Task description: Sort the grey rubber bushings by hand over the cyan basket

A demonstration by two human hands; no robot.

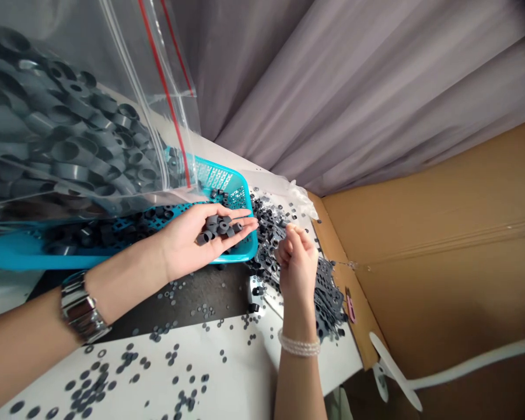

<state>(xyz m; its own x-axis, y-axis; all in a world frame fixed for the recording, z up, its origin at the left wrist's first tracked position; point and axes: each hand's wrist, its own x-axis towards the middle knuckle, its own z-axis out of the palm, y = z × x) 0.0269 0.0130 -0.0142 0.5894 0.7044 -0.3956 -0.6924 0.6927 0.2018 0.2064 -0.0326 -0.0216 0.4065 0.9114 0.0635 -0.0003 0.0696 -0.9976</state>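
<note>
Your left grip [212, 233] is just left of centre, palm up and fingers spread, with a small pile of short dark collars [220, 226] lying loose on the palm and finger roots. That hand is over the blue basket [252, 242]. At three o'clock from it, your right grip [298, 248] is curled closed above a dark heap [269, 224]; you can't tell whether a piece is pinched inside. The zip bag [156, 58] at ten o'clock shows more tube-like pieces.

Expect the collars to be very light and fairly stiff, perhaps plastic, smooth enough to slip and roll, but not fragile. Keep your left palm cupped. Take each one by its outer wall between thumb and forefinger, lightly. The loose discs [90, 394] at seven o'clock on the desk [231, 385] look thinner and would need a fingernail.
</note>
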